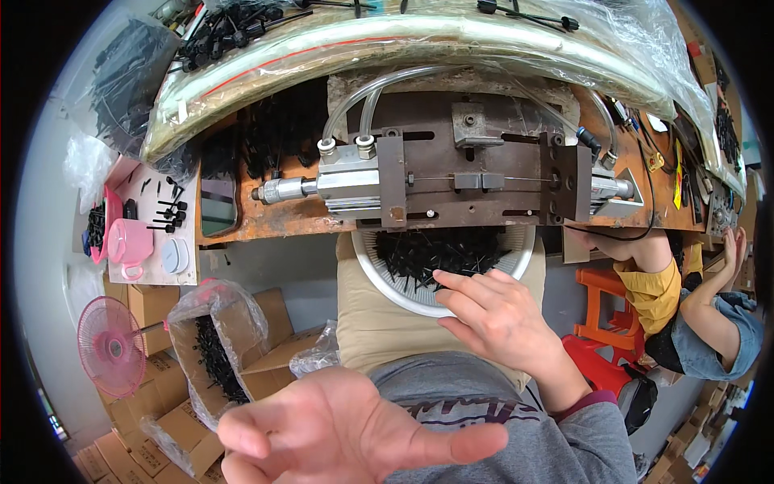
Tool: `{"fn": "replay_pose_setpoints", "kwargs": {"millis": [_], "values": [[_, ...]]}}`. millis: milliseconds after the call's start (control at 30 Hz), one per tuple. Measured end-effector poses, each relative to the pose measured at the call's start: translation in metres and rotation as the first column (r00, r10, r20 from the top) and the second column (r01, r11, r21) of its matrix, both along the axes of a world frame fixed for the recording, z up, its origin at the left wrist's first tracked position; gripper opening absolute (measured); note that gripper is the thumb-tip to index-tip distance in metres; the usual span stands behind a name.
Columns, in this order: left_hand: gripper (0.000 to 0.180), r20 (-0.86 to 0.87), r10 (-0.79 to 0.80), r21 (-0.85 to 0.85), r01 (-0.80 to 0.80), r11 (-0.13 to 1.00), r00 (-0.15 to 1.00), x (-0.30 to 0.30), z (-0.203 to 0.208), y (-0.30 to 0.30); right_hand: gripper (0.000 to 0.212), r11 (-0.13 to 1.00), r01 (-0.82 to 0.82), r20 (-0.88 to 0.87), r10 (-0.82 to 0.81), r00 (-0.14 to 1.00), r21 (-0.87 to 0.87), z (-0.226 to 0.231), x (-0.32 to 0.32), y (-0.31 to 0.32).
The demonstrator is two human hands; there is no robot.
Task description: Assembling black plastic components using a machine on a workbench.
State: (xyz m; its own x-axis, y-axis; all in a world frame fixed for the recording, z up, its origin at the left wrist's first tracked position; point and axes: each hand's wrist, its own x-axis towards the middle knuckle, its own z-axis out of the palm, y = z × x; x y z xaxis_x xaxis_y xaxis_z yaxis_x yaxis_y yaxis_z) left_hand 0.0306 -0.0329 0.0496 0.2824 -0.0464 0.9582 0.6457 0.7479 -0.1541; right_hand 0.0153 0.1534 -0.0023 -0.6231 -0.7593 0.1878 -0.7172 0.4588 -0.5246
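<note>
A round white plastic basket [390, 292] rests in my lap, under the front edge of the bench. It holds a heap of small black parts [427, 252], some with thin stems. My right hand [496, 315] is over the basket's near right rim, its fingertips at the edge of the heap. Its fingers are loosely stretched and nothing shows between them. Close to the camera, my left hand [339, 427] is turned palm up with thumb and fingers spread. It appears to hold nothing. Beyond the basket, a metal clamping fixture [435, 113] carries two small blocks [479, 181] at its middle.
Air cylinders [348, 181] with clear hoses flank the fixture. On the left are a pink mug [131, 242], a pink fan [113, 345] and an open carton [193, 355] of black parts. A co-worker [701, 310] sits at the right, near an orange stool [601, 310].
</note>
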Motion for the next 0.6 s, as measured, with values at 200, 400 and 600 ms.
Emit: {"fn": "replay_pose_setpoints", "kwargs": {"millis": [200, 400, 600], "values": [[0.082, 0.666, -0.319, 0.156, 0.292, 0.944, 0.675, 0.019, -0.004, -0.009, 0.031, 1.000, 0.009, -0.008, -0.009, 1.000, -0.013, 0.004, -0.002, 0.002], [0.044, 0.454, -0.891, 0.849, 0.312, 0.427, -0.016, 0.015, -0.017, -0.006, 0.029, 0.997, 0.077, -0.047, -0.079, 0.996, -0.028, 0.015, -0.008, 0.007], [0.022, 0.155, -0.959, 0.980, 0.157, 0.119, -0.238, 0.014, -0.031, -0.007, 0.030, 0.984, 0.139, -0.144, -0.155, 0.977, -0.110, 0.023, -0.021, 0.016]]}}
